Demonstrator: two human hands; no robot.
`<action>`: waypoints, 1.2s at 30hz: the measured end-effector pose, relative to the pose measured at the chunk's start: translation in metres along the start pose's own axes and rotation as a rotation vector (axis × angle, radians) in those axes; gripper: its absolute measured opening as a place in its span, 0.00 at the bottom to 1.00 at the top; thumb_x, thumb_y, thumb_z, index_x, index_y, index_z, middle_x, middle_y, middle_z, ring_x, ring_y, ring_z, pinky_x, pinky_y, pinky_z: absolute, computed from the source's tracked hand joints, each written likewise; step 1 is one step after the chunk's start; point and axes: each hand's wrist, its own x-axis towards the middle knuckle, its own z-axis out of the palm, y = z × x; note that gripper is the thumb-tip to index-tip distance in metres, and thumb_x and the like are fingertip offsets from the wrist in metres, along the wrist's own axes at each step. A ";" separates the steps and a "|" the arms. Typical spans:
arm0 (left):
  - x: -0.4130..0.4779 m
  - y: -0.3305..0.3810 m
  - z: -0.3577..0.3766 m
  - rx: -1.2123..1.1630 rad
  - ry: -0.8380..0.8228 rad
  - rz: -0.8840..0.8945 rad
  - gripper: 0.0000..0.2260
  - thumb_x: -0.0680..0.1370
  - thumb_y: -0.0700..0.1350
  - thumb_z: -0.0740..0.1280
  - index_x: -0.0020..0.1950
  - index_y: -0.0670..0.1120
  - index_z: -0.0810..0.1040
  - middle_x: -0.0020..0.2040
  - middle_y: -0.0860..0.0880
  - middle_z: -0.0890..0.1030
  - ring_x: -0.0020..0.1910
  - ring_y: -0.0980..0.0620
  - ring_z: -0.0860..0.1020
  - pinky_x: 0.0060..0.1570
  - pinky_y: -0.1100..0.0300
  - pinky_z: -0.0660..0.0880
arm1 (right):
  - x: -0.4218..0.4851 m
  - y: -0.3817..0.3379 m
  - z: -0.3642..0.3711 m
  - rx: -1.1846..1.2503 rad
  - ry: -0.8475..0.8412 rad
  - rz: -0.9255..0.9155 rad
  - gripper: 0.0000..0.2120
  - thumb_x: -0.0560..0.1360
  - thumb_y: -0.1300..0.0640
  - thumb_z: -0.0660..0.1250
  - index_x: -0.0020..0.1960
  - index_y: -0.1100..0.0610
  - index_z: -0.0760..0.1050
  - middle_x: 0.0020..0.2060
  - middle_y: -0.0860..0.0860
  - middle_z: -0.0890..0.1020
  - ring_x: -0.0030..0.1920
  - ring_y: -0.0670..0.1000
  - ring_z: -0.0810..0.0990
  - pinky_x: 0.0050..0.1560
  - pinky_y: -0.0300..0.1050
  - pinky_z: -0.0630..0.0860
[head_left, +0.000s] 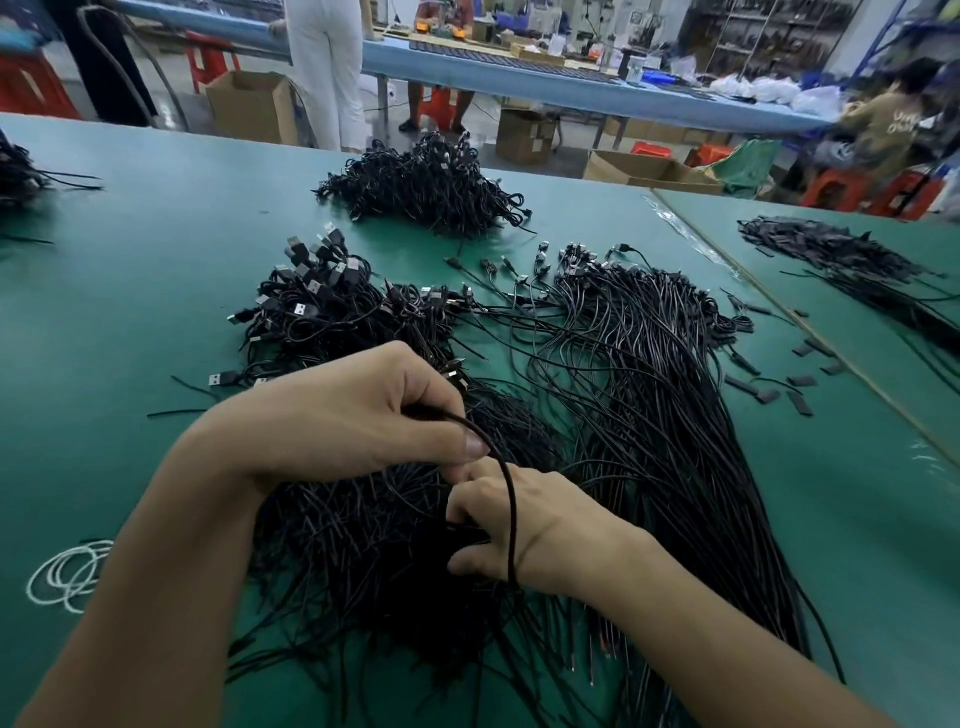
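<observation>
A big spread of thin black cables (649, 374) with small plugs lies on the green table (130, 291). My left hand (358, 410) is curled over the near part of the pile and grips a black cable (511, 499) that loops down over my right wrist. My right hand (498, 525) sits just below it, fingers curled round a bunch of black cables. A heap of cables with USB plugs (322, 301) lies behind my left hand.
Another tangled cable heap (426, 187) sits further back. Black strips (831, 249) lie at the right, with loose black pieces (795, 389) near them. White rubber bands (67, 574) lie at the left. Cardboard boxes (254, 106), another workbench and people stand beyond the table.
</observation>
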 end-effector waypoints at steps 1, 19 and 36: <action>-0.001 0.000 0.000 0.007 -0.005 0.001 0.16 0.72 0.63 0.67 0.40 0.52 0.85 0.32 0.39 0.75 0.30 0.39 0.67 0.31 0.46 0.63 | 0.000 -0.001 0.000 0.011 0.029 -0.008 0.14 0.78 0.44 0.66 0.59 0.50 0.75 0.57 0.48 0.70 0.54 0.54 0.75 0.49 0.51 0.75; 0.000 0.001 0.001 0.026 -0.027 -0.054 0.17 0.76 0.63 0.66 0.39 0.52 0.85 0.26 0.55 0.65 0.25 0.54 0.61 0.26 0.62 0.59 | -0.009 0.064 -0.060 0.797 0.914 0.375 0.22 0.82 0.63 0.62 0.75 0.56 0.67 0.64 0.49 0.75 0.41 0.41 0.85 0.32 0.33 0.78; 0.013 -0.003 0.012 -0.020 0.218 -0.122 0.21 0.75 0.62 0.64 0.34 0.47 0.81 0.21 0.56 0.64 0.20 0.58 0.60 0.22 0.67 0.58 | -0.022 0.026 -0.053 0.918 0.789 -0.070 0.14 0.75 0.41 0.62 0.39 0.48 0.79 0.30 0.60 0.74 0.29 0.59 0.70 0.28 0.52 0.71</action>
